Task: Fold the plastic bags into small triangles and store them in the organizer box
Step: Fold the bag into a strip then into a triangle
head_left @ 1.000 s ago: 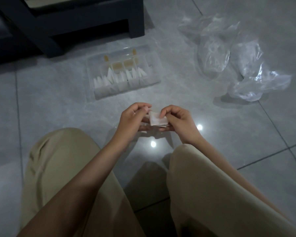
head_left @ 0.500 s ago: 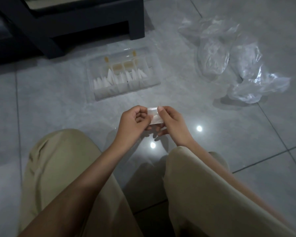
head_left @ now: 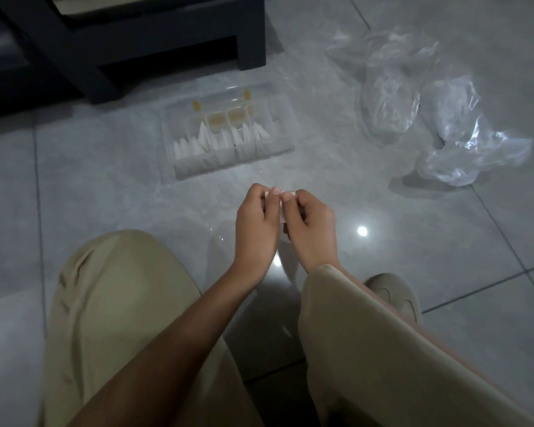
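A small folded white plastic bag [head_left: 282, 211] is pinched between both hands above the floor, mostly hidden by the fingers. My left hand [head_left: 256, 224] holds its left side and my right hand [head_left: 313, 226] its right side, thumbs nearly touching. The clear organizer box [head_left: 179, 167] lies open on the tiles just beyond my hands, with several white folded triangles [head_left: 219, 140] standing in its front compartments. A loose heap of crumpled clear plastic bags [head_left: 413, 109] lies on the floor at the right.
A dark furniture frame [head_left: 111, 47] stands on the floor behind the box at the upper left. My knees in beige trousers [head_left: 121, 318] fill the lower part of the view. Glossy grey tiles [head_left: 383, 235] lie between hands and bags.
Both hands have closed in together around the folded bag and risen slightly toward the box; less of the bag shows now than one second ago.
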The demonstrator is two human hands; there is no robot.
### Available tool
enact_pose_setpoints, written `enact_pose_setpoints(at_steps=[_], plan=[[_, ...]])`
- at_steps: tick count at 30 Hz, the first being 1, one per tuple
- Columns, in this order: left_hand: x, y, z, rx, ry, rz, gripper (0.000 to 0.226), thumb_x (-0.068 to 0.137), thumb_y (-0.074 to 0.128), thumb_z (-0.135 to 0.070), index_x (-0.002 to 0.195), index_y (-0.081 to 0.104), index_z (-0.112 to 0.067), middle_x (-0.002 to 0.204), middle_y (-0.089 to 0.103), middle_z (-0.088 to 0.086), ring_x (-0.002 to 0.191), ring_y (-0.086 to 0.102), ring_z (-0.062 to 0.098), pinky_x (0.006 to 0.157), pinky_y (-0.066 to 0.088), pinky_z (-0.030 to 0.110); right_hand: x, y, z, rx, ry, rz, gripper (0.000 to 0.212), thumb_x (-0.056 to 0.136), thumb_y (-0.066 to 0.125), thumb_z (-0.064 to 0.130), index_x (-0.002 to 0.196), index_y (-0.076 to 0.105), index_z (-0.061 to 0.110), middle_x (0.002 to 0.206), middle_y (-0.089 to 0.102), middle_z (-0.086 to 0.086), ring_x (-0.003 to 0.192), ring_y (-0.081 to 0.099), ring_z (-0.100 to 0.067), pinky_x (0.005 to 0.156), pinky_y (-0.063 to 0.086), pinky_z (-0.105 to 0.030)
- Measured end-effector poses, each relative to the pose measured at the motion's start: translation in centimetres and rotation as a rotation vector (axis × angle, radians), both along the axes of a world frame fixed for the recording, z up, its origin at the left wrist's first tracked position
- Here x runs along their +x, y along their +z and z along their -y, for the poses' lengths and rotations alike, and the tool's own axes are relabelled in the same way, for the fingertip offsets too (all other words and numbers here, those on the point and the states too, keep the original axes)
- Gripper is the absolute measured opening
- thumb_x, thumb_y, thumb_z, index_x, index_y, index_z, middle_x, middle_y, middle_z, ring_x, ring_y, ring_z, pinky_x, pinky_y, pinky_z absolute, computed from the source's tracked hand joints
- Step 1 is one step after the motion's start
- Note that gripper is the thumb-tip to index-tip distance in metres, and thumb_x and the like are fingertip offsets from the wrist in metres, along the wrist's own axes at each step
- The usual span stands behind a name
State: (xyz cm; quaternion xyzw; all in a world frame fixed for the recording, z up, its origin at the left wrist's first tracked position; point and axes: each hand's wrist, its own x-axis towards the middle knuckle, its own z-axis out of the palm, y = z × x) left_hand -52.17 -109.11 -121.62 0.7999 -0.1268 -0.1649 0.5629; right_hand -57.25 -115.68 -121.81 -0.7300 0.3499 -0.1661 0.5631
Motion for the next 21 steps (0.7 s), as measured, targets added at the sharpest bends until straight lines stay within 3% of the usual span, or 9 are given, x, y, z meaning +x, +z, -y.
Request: enact_pose_setpoints(at_steps=[2,6,10,13,15,17,19,21], plan=[[0.4,0.0,0.1,0.04,-0.011,0.076,0.021,0.102,0.044,-0.025,0.085,0.047,-0.012,0.07,0.05,-0.008,0.064,0.05,0.007,0.065,0.045,0.032,0.3,0.2,0.0,0.082,-0.021,0.04,0.033,0.1,0.051,0.024,0.068,0.051,0.013,0.058,0.049,0.006,0.056,0.046,-0.012,0.059,0.048,-0.042],[1.9,0.4,0.3,0.11,0.001,0.195,0.02,0.103,0.041,-0.023,0.085,0.047,-0.017,0.068,0.05,-0.012,0.063,0.049,0.004,0.063,0.039,0.031,1.5,0.9,0.4,0.09,-0.016,0.085,0.032,0.101,0.048,0.019,0.071,0.054,0.009,0.056,0.047,0.004,0.054,0.042,-0.011,0.053,0.037,-0.029],[4.3,0.8,1.0,0.113,0.046,0.292,0.022,0.103,0.04,-0.022,0.083,0.044,-0.015,0.066,0.047,-0.011,0.059,0.046,0.006,0.058,0.032,0.029,3.5,1.5,1.8,0.205,0.046,0.15,0.025,0.1,0.05,0.017,0.084,0.064,0.004,0.054,0.05,0.004,0.049,0.043,-0.007,0.051,0.038,-0.024],[7.3,0.7,1.5,0.095,-0.02,0.375,0.016,0.101,0.042,-0.022,0.087,0.048,-0.016,0.07,0.05,-0.011,0.063,0.047,0.009,0.06,0.036,0.032,5.6,1.3,4.1,0.267,0.094,0.146,0.017,0.097,0.054,0.011,0.084,0.063,0.007,0.055,0.051,0.0,0.048,0.044,-0.007,0.053,0.038,-0.02],[10.4,0.2,1.8,0.208,-0.169,0.52,0.011,0.096,0.048,-0.02,0.099,0.057,-0.013,0.09,0.059,-0.004,0.084,0.056,0.015,0.076,0.041,0.033,7.3,0.7,6.3,0.182,0.056,0.118,0.02,0.096,0.056,0.01,0.076,0.06,0.012,0.052,0.05,0.004,0.045,0.042,-0.003,0.051,0.036,-0.018],[13.5,-0.5,2.3,0.458,-0.367,0.707,0.028,0.09,0.057,-0.022,0.116,0.059,-0.014,0.123,0.057,0.003,0.12,0.05,0.02,0.101,0.028,0.037,9.0,0.3,8.4,0.021,-0.003,0.071,0.017,0.094,0.06,0.014,0.077,0.061,0.012,0.055,0.053,0.005,0.045,0.045,0.0,0.053,0.039,-0.021],[15.6,-1.0,2.8,0.592,-0.539,0.759,0.035,0.088,0.061,-0.026,0.122,0.058,-0.016,0.137,0.051,0.001,0.139,0.033,0.017,0.108,0.011,0.037,10.7,0.3,9.8,-0.102,-0.019,0.063,0.014,0.092,0.064,0.021,0.081,0.063,0.011,0.059,0.057,0.004,0.048,0.05,-0.001,0.055,0.041,-0.023],[16.5,-1.6,3.2,0.603,-0.641,0.766,0.034,0.09,0.06,-0.027,0.122,0.058,-0.015,0.139,0.052,0.003,0.143,0.029,0.016,0.109,0.008,0.035,12.2,0.5,10.3,-0.224,0.032,0.05,0.016,0.091,0.066,0.026,0.083,0.063,0.012,0.06,0.059,0.002,0.054,0.054,-0.005,0.056,0.041,-0.022]])
